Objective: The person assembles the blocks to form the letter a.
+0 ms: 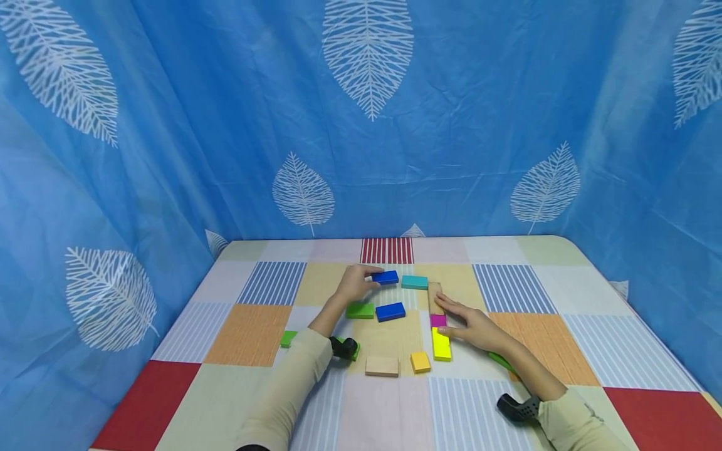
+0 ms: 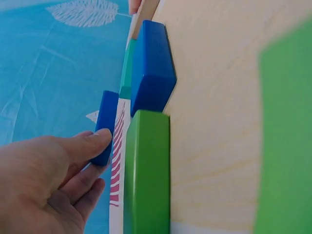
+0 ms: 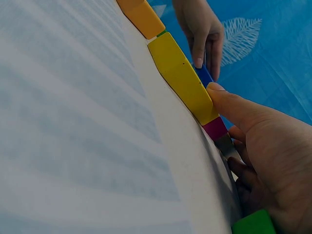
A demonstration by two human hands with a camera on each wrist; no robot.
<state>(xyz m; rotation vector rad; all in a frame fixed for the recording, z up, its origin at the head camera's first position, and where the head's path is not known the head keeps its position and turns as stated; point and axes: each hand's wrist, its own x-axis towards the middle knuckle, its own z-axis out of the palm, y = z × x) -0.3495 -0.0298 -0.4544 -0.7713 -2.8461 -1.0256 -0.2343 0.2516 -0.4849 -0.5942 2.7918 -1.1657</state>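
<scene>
My left hand [image 1: 356, 283] pinches a blue block [image 2: 105, 122] between thumb and fingers at the far side of the layout. Right of that block lies a teal block [image 1: 414, 282]. My right hand [image 1: 476, 326] spans a line of blocks: its thumb touches the yellow block [image 1: 442, 346], and its fingers rest by the plain wooden block [image 1: 434, 299]. Between those two sits a magenta block [image 1: 438, 321]. Inside the layout, a green block [image 1: 360, 311] and a second blue block [image 1: 390, 312] lie side by side.
Toward the near side lie a plain wooden block [image 1: 381, 366] and an orange block [image 1: 420, 362]. Green blocks show partly behind the left forearm and under the right forearm. A patchwork cloth [image 1: 225, 394] covers the table, with blue curtains [image 1: 451, 125] around it.
</scene>
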